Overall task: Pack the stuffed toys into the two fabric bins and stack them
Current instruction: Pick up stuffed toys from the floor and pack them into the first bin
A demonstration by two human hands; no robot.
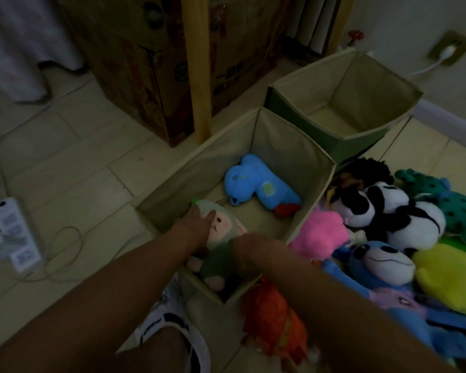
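Note:
A beige fabric bin (293, 146) stands open on the floor in front of me. Inside lie a blue stuffed toy (258, 189) and a green sheep toy (221, 246) at the near left corner. My left hand (197, 222) grips the sheep's head, thumb on its face. My right hand (244, 249) curls down onto the sheep's green body, its fingers mostly hidden. A second bin (288, 103), green outside, stands empty behind. To the right is a pile of several toys: pink (320, 232), panda (393, 214), blue (382, 267), yellow (447, 275), green spotted (455, 205), orange (272, 319).
A large cardboard box (145, 71) and a wooden post (198, 76) stand just behind the bins. A white power strip (14, 238) with cables lies on the tiled floor at left. My shoe (172, 327) is beside the near bin.

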